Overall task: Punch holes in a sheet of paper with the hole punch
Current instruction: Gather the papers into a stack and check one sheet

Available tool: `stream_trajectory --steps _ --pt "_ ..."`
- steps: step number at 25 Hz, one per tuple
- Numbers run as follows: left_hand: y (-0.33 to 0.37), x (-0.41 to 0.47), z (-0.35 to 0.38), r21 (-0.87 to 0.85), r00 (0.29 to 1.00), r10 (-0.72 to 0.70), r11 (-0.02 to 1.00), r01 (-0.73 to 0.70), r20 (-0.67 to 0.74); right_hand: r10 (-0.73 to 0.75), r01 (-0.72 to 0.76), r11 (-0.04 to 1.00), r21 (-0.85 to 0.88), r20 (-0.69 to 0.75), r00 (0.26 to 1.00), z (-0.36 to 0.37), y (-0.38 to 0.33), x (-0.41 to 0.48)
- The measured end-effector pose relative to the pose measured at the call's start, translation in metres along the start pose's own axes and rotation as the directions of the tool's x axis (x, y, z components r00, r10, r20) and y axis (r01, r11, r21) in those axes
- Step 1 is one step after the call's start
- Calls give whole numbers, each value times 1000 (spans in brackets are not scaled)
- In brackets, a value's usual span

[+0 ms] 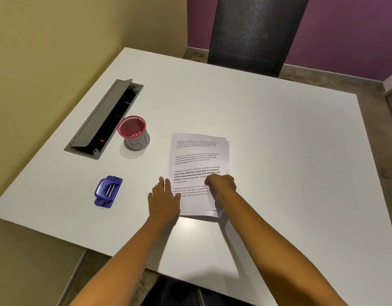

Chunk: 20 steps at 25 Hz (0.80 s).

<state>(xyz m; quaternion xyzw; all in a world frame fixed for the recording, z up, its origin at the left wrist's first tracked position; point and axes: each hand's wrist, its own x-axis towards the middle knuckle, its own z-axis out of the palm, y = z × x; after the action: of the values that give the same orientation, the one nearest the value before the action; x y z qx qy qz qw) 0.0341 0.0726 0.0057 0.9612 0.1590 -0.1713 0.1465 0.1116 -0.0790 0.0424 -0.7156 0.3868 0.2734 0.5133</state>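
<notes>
A thin stack of printed paper (199, 160) lies on the white table (279, 140), a little toward the near edge, with its short sides facing the person and the far side. The sheets are slightly out of line, so a few edges show at the top and bottom.

The left hand (164, 198) lies flat on the table at the lower left edge of the paper, palm down. Its fingers are straight and close together, and the thumb reaches onto the sheet.

The right hand (221, 184) sits on the lower right part of the paper with its knuckles up and its fingers curled under. The fingertips are hidden against the page, so I cannot tell whether they pinch a sheet or only press on it.

The blue hole punch (108, 191) stands untouched on the table, well to the left of the left hand, apart from the paper. Beyond it is a red mesh cup (135, 138) with a paper band round its base, just beside a grey cable box (106, 120) sunk in the table with its lid raised. A black mesh chair (254, 29) stands at the far side of the table
</notes>
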Motion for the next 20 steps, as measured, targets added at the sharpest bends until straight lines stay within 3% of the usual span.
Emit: stream_trajectory --steps 6,12,14,16,18,20 --pt "-3 0 -1 54 1000 19 998 -19 3 10 -130 944 302 369 930 9 3 -17" --pt "-4 -2 1 55 1000 18 998 -18 11 -153 -194 808 557 515 844 -3 3 -15" --pt "-5 -1 2 44 1000 20 999 -20 2 -154 -74 874 481 418 896 -13 -1 -11" --pt "-6 -1 4 35 1000 22 999 -22 -9 -201 151 960 236 205 958 -23 -1 -5" --pt "-8 -2 5 2 1000 25 1000 -25 -16 -315 318 946 -67 55 948 -32 2 -3" --pt "-10 -1 5 -109 1000 12 994 -13 -12 -421 405 879 -253 -9 907 -42 11 0"
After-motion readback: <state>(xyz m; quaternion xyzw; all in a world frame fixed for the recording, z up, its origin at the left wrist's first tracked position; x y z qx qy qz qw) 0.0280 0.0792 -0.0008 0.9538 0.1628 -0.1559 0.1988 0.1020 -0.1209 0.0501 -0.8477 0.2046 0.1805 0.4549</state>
